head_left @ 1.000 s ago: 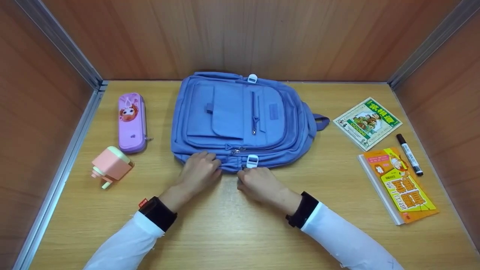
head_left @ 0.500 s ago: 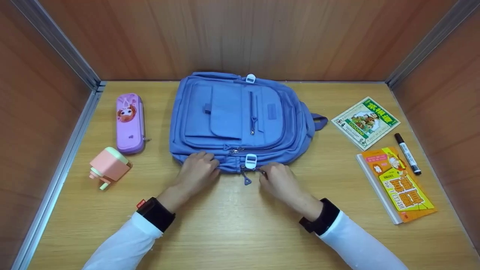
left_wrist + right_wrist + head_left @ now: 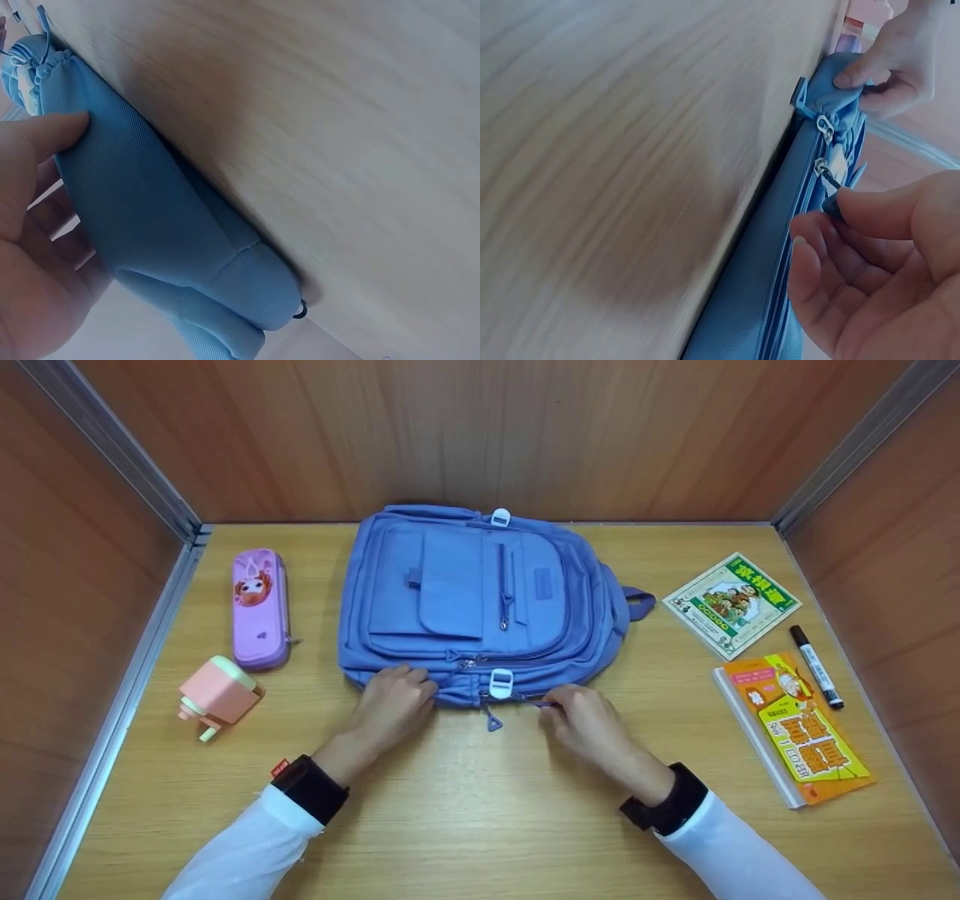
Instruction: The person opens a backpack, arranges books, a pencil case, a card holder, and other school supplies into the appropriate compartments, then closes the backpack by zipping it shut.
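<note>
- Beneath everything, the wood-grained counter (image 3: 465,832) bears all the things.
- On its middle, toward the back, the blue bag (image 3: 454,592) lies flat, front up, top loop to the right.
- Far right, the orange book (image 3: 806,735) lies askew, page edge facing the bag.
- Just behind it, the green booklet (image 3: 731,606) lies turned cornerwise.
- Far left, the purple pencil case (image 3: 260,626) lies lengthwise, well apart from the bag.
- The left hand (image 3: 394,699) grips the bag's near side at the bottom end, thumb on the side, fingers bent round it.
- The right hand (image 3: 589,724) pinches a zip pull (image 3: 832,206) between thumb and forefinger, the other fingers loosely curled.
- The pink sharpener (image 3: 223,688) sits just in front of the pencil case.
- The marker (image 3: 817,667) lies beside the book.
- The white buckle (image 3: 501,682) is on the bag's near side, between the hands.
- The second pull (image 3: 493,723) hangs loose below the buckle.
</note>
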{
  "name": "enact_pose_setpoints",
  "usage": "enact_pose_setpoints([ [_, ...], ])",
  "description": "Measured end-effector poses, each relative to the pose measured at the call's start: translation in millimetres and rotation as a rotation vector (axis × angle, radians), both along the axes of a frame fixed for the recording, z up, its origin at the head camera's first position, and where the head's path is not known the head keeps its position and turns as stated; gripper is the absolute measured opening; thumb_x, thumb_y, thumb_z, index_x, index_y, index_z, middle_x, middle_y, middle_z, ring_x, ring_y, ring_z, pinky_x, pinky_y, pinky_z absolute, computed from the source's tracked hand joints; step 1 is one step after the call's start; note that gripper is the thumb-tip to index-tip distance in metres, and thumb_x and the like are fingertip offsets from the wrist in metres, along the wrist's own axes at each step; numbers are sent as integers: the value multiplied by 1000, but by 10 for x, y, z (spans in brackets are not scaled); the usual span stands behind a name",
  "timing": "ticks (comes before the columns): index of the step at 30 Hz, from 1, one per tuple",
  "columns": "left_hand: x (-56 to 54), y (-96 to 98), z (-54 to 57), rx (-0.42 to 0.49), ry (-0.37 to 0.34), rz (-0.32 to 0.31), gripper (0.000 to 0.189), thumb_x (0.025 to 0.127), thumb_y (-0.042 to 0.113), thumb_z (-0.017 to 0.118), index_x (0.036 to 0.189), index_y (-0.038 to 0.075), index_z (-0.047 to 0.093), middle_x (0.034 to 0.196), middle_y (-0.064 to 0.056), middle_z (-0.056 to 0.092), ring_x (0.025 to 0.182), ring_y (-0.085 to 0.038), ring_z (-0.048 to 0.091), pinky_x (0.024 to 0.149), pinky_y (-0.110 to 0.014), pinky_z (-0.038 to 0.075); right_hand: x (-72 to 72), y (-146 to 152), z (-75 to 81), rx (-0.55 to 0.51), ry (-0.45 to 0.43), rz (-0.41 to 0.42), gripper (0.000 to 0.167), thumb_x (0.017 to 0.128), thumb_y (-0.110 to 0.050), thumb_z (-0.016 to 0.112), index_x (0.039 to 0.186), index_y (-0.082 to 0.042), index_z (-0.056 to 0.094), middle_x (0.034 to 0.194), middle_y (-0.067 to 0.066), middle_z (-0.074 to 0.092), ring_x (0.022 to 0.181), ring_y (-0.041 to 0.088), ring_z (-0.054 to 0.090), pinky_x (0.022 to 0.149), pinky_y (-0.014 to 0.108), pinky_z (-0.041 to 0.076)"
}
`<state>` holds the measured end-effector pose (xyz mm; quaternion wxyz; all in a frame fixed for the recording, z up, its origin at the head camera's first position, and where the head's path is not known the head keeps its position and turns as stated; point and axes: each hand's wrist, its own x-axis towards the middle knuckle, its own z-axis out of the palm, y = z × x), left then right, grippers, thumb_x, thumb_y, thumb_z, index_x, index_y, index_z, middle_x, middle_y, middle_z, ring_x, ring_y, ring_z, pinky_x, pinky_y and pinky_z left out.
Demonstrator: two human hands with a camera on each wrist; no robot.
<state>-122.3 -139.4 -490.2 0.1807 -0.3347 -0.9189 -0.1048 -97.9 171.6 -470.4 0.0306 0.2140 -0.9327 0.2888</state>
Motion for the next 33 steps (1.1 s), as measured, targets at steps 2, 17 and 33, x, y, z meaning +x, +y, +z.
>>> enact_pose_setpoints([
  [2,-2,-5,-4,-9,10,-9,5,83,1,78,83,5,76,79,-6,69,70,-25,63,61,-39,57,13,78,5,-8,-10,-10,7,89,7,74,89,0,74,85,11,71,80,28,71,73,41,62],
  [17,-47,-183,49,-67,-39,3,24,71,-14,76,87,4,78,85,-12,72,73,-30,66,62,-43,58,43,609,185,10,-86,-96,7,93,8,70,95,3,74,91,13,72,86,28,71,77,44,61],
  [33,-237,-409,101,-26,-165,40,18,87,-12,71,92,2,81,80,-13,65,75,-32,66,65,-45,59,98,936,302,-10,-231,-171,7,97,2,70,101,1,75,94,10,71,84,24,63,77,43,59],
])
